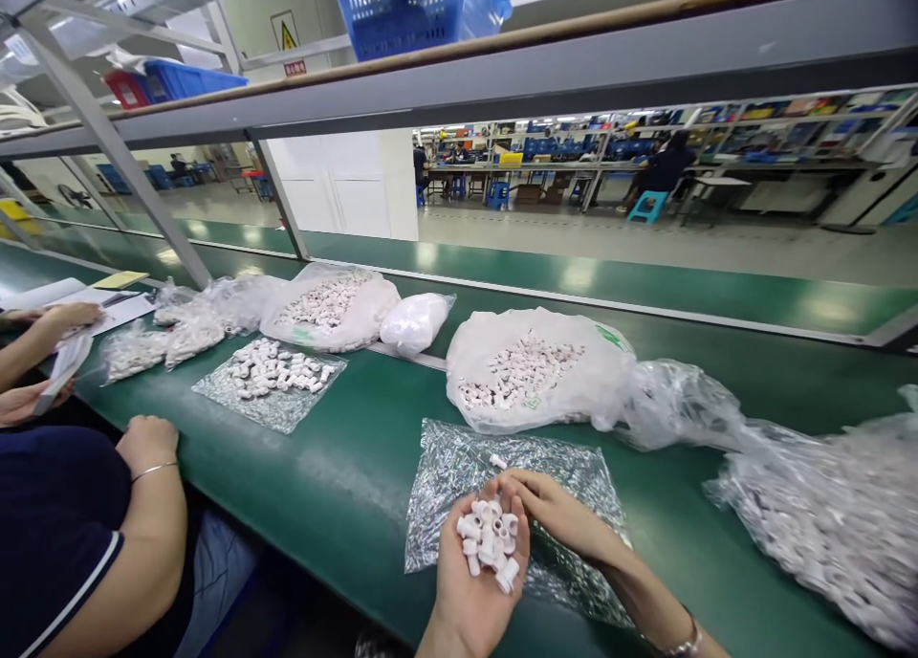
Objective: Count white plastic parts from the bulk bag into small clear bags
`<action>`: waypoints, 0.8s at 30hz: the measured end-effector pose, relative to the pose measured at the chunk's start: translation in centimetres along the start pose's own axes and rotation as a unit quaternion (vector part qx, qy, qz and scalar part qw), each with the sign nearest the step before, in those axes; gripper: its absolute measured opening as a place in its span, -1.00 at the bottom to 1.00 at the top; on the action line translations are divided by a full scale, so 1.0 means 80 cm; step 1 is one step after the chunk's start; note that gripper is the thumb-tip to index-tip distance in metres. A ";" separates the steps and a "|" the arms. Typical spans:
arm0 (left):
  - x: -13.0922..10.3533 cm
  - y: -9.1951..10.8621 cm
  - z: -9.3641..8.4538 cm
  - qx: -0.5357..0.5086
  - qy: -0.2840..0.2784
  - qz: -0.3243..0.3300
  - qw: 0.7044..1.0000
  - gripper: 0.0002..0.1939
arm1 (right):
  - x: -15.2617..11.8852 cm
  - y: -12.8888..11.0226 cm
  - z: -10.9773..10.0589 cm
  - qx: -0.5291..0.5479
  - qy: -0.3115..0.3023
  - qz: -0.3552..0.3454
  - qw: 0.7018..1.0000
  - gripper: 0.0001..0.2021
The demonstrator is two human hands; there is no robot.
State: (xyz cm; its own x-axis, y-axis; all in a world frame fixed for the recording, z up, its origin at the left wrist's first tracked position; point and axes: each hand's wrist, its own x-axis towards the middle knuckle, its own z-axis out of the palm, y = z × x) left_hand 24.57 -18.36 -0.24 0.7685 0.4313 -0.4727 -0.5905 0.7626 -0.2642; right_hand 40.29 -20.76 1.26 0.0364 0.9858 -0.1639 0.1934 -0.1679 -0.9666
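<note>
You've got plain white pieces (pixel 489 534) over a clear bag (pixel 441 505) with silvery, crinkled glints, on your green tabletop (pixel 359 486), and the big bag (pixel 566 400) ahead of you is milky white with green print (pixel 609 334). To your left: navy sleeve (pixel 57 524) with a white stripe (pixel 78 596) at its edge, yellow sheet (pixel 120 279). Up ahead of you: grey shelf beam (pixel 502 79) edged brown, blue basket (pixel 423 22) with rows of slots, black-on-yellow triangle (pixel 288 38), red label (pixel 295 68) below, turquoise stool (pixel 647 206) further off.

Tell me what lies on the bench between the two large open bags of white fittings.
In the head view, a smaller white plastic bundle lies between them.
</note>
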 end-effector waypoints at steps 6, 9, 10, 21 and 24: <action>-0.002 -0.021 -0.005 0.007 0.032 -0.029 0.999 -0.62 | -0.004 0.014 -0.014 0.096 -0.128 0.097 0.982 -0.54; -0.003 -0.028 -0.006 0.019 0.019 -0.051 0.998 -0.60 | -0.007 0.020 -0.023 0.112 -0.147 0.104 0.977 -0.53; -0.002 -0.030 -0.008 0.026 0.008 -0.056 0.998 -0.60 | -0.008 0.021 -0.025 0.116 -0.147 0.104 0.977 -0.53; 0.002 -0.016 0.005 0.039 -0.013 -0.032 0.999 -0.63 | -0.003 0.017 -0.041 0.140 0.030 0.022 0.989 -0.60; 0.003 0.005 0.020 0.045 0.003 0.009 0.999 -0.65 | 0.000 0.021 -0.056 0.225 0.100 -0.007 0.969 -0.63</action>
State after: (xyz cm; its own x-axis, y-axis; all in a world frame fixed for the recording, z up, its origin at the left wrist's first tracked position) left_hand 24.91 -17.16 0.89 0.7565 0.4425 -0.4815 -0.5793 0.7951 -0.1793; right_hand 45.02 -21.05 0.56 0.2351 0.9599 -0.1527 -0.2506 -0.0919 -0.9637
